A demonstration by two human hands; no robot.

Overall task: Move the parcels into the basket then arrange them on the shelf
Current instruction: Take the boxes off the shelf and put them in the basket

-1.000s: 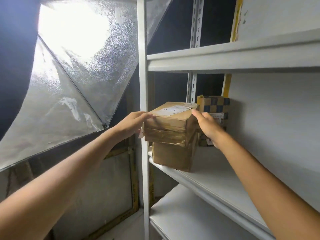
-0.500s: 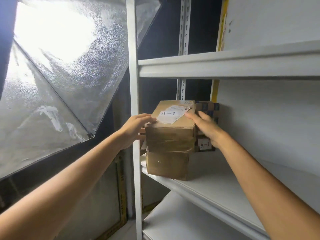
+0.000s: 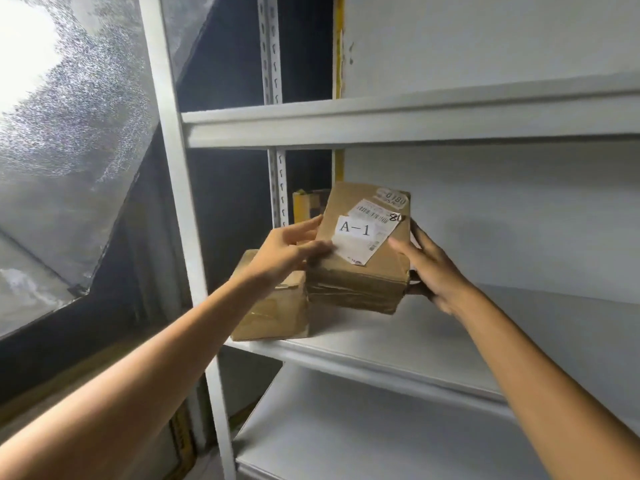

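Over middle shelf (image 3: 433, 327): left hand (image 3: 287, 247), right hand (image 3: 429, 268) grip tilted A-1 parcel (image 3: 360, 271), fingers (image 3: 311, 223) clasping its sides.

White metal shelf (image 3: 450, 341), brown parcel (image 3: 273, 317) at left end

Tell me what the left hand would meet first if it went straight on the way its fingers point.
The A-1 parcel: the left hand grips its left edge, fingers pointing right and back. Beyond it, probably the yellow parcel behind, though depth is unclear.
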